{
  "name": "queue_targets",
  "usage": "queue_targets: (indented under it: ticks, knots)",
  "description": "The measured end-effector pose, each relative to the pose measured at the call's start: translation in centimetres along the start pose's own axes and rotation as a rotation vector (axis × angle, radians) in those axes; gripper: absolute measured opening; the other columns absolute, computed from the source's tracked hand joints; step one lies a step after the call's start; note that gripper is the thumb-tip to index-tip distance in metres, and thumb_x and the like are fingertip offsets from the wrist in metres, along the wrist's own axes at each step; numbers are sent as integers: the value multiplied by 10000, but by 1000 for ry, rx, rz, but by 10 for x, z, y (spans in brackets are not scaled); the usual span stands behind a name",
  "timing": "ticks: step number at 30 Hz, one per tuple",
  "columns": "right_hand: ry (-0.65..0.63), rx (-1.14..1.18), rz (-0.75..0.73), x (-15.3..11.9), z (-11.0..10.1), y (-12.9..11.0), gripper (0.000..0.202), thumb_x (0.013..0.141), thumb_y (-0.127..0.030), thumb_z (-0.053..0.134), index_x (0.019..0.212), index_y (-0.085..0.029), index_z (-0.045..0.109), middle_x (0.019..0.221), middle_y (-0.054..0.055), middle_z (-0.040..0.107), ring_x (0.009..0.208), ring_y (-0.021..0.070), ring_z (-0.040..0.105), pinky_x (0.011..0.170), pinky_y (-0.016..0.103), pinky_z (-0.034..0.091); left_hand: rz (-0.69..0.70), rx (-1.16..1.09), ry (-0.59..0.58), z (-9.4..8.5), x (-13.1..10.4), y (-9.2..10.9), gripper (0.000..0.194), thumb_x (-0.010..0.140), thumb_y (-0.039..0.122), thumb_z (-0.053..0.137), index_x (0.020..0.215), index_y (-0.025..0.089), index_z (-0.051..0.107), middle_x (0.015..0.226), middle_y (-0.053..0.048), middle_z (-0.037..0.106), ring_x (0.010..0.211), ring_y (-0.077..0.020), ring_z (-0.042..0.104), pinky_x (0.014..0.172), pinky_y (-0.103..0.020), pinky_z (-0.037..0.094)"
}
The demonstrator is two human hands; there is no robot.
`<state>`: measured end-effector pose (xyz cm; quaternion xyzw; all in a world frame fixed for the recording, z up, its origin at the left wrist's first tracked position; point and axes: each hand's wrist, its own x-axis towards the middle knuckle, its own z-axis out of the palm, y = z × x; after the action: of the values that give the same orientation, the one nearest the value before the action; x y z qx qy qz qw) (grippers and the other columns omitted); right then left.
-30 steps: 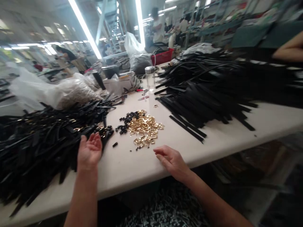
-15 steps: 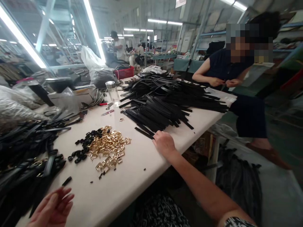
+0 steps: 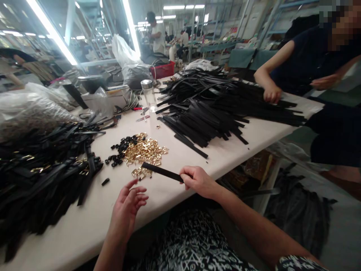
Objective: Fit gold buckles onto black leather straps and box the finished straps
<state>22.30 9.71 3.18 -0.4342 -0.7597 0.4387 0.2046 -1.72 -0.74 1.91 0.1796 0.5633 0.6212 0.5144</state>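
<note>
One black strap [image 3: 162, 172] is pinched at its right end in my right hand [image 3: 197, 180], held over the table near the front edge. My left hand [image 3: 131, 197] has its fingers apart and holds nothing, just below the strap's free left end. Behind that end lies a heap of gold buckles [image 3: 148, 150], with small black loops [image 3: 124, 146] along its left side. A large pile of black straps [image 3: 208, 120] covers the back right of the table. On the left lies a heap of black straps with gold buckles [image 3: 50, 180].
A glass bottle [image 3: 149, 96] stands behind the buckles, near red-handled snips [image 3: 143, 118]. Plastic bags [image 3: 129, 69] and a red crate [image 3: 163, 70] are farther back. At the right, a person's hand [image 3: 272, 93] touches the strap pile.
My right hand has left the strap pile, now holding one strap. My left hand has moved right and up. The view has shifted, and the other person's hand has reached to the straps.
</note>
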Motion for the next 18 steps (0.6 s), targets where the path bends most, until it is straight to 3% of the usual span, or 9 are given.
queue_targets:
  ticks: [3, 7, 11, 14, 18]
  knots:
    - [-153, 203, 12, -17, 25, -8, 167, 866, -168, 485, 764, -172, 617, 544, -39, 587, 496, 109, 560, 499, 204, 407, 37, -2, 0, 6, -2, 3, 596, 611, 446, 852, 1070, 156, 604, 690, -4, 690, 542, -119, 641, 508, -196, 518]
    - [-257, 219, 16, -23, 39, -10, 201, 881, -162, 461, 763, -165, 623, 575, -28, 602, 503, 110, 563, 510, 211, 415, 23, 68, 10, -1, -4, 5, 446, 626, 375, 843, 939, 157, 614, 615, 35, 634, 496, -97, 605, 491, -184, 491]
    - [-115, -40, -130, -24, 47, -19, 139, 896, -200, 541, 938, -175, 671, 817, 32, 719, 737, 170, 651, 697, 283, 475, -8, 69, 19, -4, -7, 3, 431, 606, 354, 856, 893, 165, 597, 601, 50, 625, 487, -87, 597, 472, -165, 470]
    - [-40, -75, -230, -22, 60, -29, 250, 892, -266, 616, 1133, -201, 638, 1043, 59, 727, 919, 204, 667, 804, 316, 484, -27, 60, 2, 1, -8, -2, 421, 608, 344, 859, 876, 169, 585, 586, 54, 622, 483, -84, 592, 470, -158, 463]
    - [89, -19, -307, -16, 78, -35, 158, 904, -260, 629, 1047, -200, 657, 964, 39, 726, 880, 173, 665, 776, 279, 481, -15, 26, -21, 7, -13, -7, 399, 625, 338, 854, 871, 169, 588, 596, 54, 617, 497, -76, 586, 462, -145, 445]
